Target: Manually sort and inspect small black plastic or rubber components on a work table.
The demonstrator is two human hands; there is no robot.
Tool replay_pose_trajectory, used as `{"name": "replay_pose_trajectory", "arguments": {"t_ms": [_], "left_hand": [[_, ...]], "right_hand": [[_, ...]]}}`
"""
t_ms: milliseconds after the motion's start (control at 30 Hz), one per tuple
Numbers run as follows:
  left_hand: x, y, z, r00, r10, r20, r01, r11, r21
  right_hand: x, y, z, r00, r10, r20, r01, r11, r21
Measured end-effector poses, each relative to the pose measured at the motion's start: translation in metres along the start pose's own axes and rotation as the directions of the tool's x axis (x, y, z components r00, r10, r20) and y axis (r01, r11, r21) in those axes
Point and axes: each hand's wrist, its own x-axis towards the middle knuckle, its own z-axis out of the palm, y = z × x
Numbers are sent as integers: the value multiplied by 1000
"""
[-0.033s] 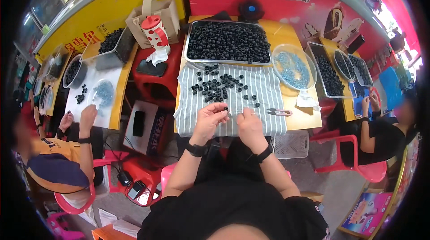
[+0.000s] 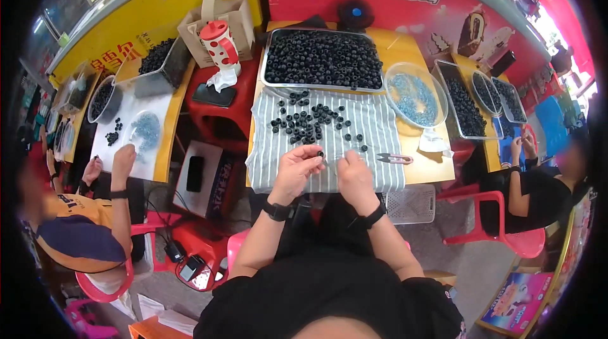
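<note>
My left hand is closed in a pinch over the front of a grey-and-white striped cloth, with a small black bead-like piece at its fingertips. Just to its right, my right hand is also pinched closed; what it holds, if anything, is too small to make out. Loose black pieces, some showing a round hole, lie scattered on the cloth beyond both hands. Thread snips rest on the cloth's right edge, close to my right hand.
A large clear tray full of black pieces stands behind the cloth. Right of it are a round tub of small pale-blue pieces and a crumpled tissue. People work at tables on both sides. A spotted tumbler stands on a red stool at left.
My right hand has shifted very slightly. The person at left has moved a hand a little. Otherwise the scene looks the same.
</note>
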Motion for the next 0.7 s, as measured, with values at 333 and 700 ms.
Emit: {"name": "replay_pose_trajectory", "arguments": {"t_ms": [333,700], "left_hand": [[0,-6,-7,987,-103,126,135,949,-283],[-1,-6,-16,951,-82,299,144,972,-188]], "right_hand": [[5,-9,-12,878,414,240,-361,243,900],[20,-19,-21,908,262,326,-375,161,913]]}}
